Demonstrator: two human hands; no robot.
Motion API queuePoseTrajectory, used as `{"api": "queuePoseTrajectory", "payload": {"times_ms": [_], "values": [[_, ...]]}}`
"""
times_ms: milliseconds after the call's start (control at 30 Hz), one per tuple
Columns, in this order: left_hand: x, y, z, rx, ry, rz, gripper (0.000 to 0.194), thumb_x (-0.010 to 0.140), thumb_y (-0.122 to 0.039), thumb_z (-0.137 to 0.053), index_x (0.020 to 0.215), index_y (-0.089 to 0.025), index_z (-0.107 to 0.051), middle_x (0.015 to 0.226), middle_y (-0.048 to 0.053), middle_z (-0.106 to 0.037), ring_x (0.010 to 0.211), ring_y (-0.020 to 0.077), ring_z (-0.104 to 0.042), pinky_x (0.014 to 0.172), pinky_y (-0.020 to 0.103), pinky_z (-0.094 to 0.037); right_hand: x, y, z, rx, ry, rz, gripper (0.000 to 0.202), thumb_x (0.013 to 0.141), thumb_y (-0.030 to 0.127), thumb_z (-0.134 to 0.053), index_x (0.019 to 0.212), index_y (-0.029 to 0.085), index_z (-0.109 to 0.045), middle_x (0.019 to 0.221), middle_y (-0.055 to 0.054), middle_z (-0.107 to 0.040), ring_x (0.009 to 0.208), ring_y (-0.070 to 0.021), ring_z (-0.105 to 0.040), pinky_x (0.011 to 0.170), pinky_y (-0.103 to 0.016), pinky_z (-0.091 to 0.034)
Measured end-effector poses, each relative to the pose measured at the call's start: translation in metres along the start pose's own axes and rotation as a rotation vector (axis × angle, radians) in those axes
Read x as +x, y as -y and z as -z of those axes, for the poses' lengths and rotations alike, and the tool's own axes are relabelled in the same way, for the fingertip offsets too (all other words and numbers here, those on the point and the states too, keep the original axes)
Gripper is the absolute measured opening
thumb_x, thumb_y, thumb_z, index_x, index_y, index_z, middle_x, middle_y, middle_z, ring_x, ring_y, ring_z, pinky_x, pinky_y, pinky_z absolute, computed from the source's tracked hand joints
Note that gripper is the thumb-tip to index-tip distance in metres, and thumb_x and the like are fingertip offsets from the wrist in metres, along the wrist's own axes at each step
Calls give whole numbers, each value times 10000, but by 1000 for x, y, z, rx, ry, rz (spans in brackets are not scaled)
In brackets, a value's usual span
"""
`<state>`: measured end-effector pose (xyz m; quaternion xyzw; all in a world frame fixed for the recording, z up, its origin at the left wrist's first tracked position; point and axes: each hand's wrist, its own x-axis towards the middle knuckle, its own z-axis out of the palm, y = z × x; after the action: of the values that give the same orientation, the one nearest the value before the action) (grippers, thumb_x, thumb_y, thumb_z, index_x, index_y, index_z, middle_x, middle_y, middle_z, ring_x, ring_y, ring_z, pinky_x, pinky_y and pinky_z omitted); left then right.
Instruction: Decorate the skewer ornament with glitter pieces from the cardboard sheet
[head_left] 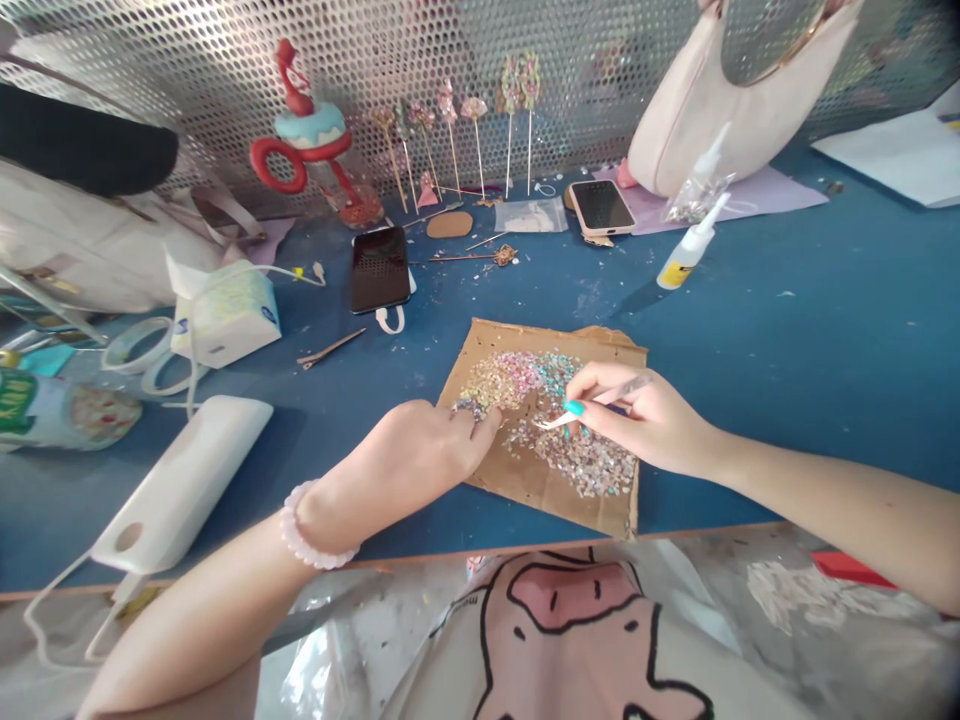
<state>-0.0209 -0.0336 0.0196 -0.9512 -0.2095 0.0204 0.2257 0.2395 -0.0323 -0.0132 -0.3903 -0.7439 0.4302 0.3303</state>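
A brown cardboard piece lies on the blue table, covered with small shiny beads in silver, pink, yellow and teal. My right hand, with teal nails, is closed on white tweezers whose tip points down-left at the beads. My left hand rests over the cardboard's left edge, a finger at the beads; its other fingers are curled under, and whether they hold anything is hidden. A pale bead bracelet is round the left wrist.
Behind the cardboard are a black phone, a pink-edged phone, a glue bottle and decorated sticks. At the left are a white power bank, a tissue box and brown tweezers. A handbag stands at the back right.
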Motion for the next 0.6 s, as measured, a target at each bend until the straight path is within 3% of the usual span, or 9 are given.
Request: {"api": "queuePoseTrajectory", "payload": {"times_ms": [233,333,433,600], "values": [[-4,4,2,-73,66,55,430,864,82,-374,1191,-106,-578,663,6,-625,529,170,-561,473,313,-287,0,3,2,-21,8,5,143,902,281,-519,865,172,-603,711,-4,-634,530,-81,-531,454,-197,-373],[-2,11,-5,-180,58,62,282,967,-85,-414,1200,-137,-563,751,-6,-690,588,151,-612,493,299,-347,0,4,2,-36,-11,43,131,907,277,-538,866,176,-610,732,-2,-650,545,-73,-550,471,-194,-395],[3,15,-10,-349,84,88,249,1017,-246,-391,1169,-197,-583,837,-30,-729,643,127,-654,531,265,-402,-1,4,0,-72,-56,121,95,906,251,-565,915,181,-630,846,-22,-691,688,-93,-645,579,-197,-481],[9,18,-8,-620,182,211,284,994,-250,-381,1073,-199,-648,762,-12,-716,589,140,-615,535,266,-376,-1,1,-5,-236,-68,371,113,933,209,-555,957,174,-659,846,-42,-714,771,-129,-664,704,-260,-529]]}}
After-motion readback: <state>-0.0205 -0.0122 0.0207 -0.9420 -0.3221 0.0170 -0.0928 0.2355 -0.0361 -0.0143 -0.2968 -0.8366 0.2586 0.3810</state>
